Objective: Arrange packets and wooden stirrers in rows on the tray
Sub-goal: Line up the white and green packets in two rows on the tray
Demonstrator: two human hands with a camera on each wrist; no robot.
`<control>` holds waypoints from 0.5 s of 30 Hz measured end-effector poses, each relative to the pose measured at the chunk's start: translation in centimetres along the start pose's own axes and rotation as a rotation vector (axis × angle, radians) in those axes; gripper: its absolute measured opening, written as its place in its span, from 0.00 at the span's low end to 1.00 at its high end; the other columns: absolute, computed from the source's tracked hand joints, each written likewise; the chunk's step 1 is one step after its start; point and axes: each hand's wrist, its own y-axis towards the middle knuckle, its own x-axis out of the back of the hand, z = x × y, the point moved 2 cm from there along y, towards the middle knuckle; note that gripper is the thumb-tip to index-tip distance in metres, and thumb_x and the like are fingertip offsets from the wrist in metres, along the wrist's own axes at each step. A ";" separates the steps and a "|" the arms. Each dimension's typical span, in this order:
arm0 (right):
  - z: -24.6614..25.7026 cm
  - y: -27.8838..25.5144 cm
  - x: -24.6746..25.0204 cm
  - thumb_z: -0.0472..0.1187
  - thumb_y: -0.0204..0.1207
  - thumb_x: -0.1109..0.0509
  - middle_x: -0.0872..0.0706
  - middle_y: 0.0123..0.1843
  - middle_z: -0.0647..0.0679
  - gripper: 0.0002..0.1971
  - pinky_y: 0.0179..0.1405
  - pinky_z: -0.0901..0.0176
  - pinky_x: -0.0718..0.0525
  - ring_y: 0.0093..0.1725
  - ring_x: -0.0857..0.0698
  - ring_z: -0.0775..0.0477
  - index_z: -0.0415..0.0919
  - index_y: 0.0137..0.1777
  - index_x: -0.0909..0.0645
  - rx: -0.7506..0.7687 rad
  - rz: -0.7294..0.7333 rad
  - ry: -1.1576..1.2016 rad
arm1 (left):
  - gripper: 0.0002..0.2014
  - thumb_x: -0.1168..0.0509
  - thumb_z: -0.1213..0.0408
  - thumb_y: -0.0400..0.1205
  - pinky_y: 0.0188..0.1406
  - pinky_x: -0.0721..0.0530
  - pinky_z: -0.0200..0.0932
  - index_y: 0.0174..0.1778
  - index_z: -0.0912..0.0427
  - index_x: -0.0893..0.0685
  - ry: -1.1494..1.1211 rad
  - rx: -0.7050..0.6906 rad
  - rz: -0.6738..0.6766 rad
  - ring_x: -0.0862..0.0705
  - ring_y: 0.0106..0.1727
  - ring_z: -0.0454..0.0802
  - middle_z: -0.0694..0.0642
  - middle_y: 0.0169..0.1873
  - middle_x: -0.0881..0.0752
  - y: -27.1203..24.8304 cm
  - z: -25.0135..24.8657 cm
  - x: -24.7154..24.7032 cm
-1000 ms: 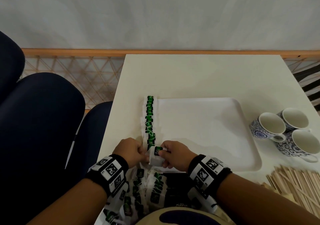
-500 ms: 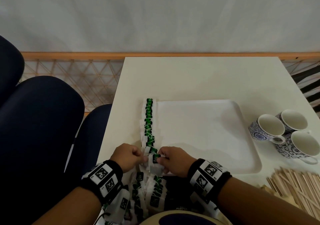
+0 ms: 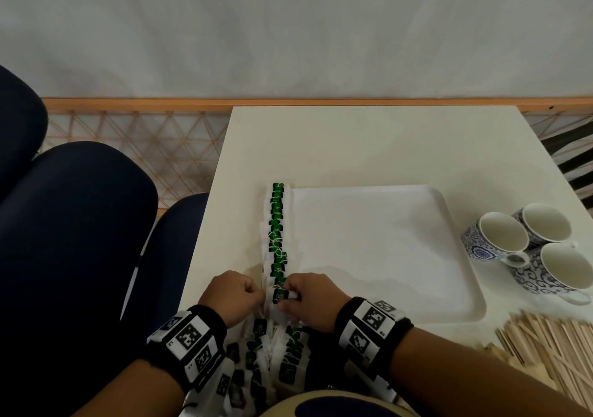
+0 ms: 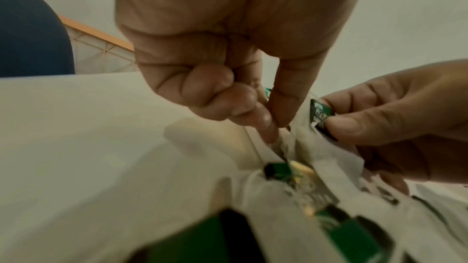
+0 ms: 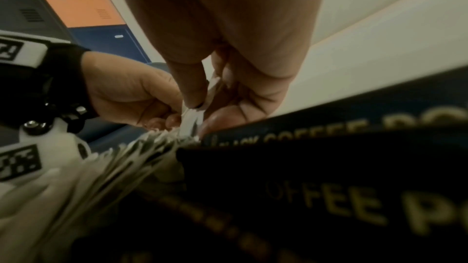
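Observation:
A white tray [image 3: 369, 256] lies on the table. A row of green-and-white packets [image 3: 277, 230] runs along its left edge. Both hands hold one packet [image 3: 278, 296] at the near end of that row. My left hand [image 3: 258, 294] pinches the packet's white left edge [image 4: 286, 139] between thumb and fingers. My right hand [image 3: 288, 294] pinches its green label [image 4: 320, 115] from the right, and the packet [image 5: 202, 97] stands upright in that pinch. A loose pile of packets [image 3: 266, 352] lies under my wrists. Wooden stirrers [image 3: 552, 346] are heaped at the near right.
Three blue-patterned cups [image 3: 526, 246] stand to the right of the tray. Black coffee packets [image 5: 329, 167] lie under my right wrist. Dark blue chair seats [image 3: 80, 224] stand off the table's left edge. The wall runs behind the table.
Both hands have brought the held packet down and slightly left, against the near end of the row. The grip of each hand is unchanged.

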 end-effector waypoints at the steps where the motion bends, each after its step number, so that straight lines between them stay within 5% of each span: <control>1: -0.1 0.0 -0.1 0.46 0.75 0.28 0.14 0.47 0.46 0.07 0.42 0.61 0.24 0.46 0.18 0.48 0.45 0.49 0.20 0.004 -0.016 -0.007 | 0.13 0.32 0.59 0.76 0.29 0.28 0.33 0.24 0.53 0.19 0.017 -0.009 -0.009 0.20 0.33 0.40 0.47 0.29 0.15 -0.1 0.0 0.2; 6: -0.1 0.6 -0.2 0.45 0.72 0.26 0.15 0.46 0.50 0.11 0.43 0.63 0.25 0.44 0.22 0.52 0.44 0.52 0.16 0.014 -0.109 -0.075 | 0.02 0.30 0.64 0.73 0.41 0.15 0.42 0.36 0.55 0.16 -0.008 -0.004 0.038 0.18 0.35 0.43 0.46 0.35 0.15 -0.3 0.3 0.7; 11: 0.2 1.1 -0.4 0.48 0.69 0.23 0.20 0.40 0.54 0.12 0.37 0.59 0.20 0.40 0.21 0.51 0.49 0.44 0.24 -0.015 -0.119 -0.085 | 0.18 0.20 0.48 0.64 0.35 0.21 0.37 0.38 0.54 0.18 -0.020 0.010 0.103 0.18 0.36 0.42 0.47 0.36 0.15 -0.4 0.3 0.2; 15: 0.1 0.6 -0.3 0.48 0.65 0.21 0.22 0.37 0.52 0.22 0.29 0.58 0.23 0.34 0.22 0.50 0.49 0.50 0.31 -0.046 -0.119 -0.009 | 0.19 0.21 0.44 0.64 0.38 0.21 0.38 0.37 0.51 0.20 0.093 -0.013 0.068 0.18 0.40 0.42 0.46 0.38 0.16 -0.3 0.3 -0.3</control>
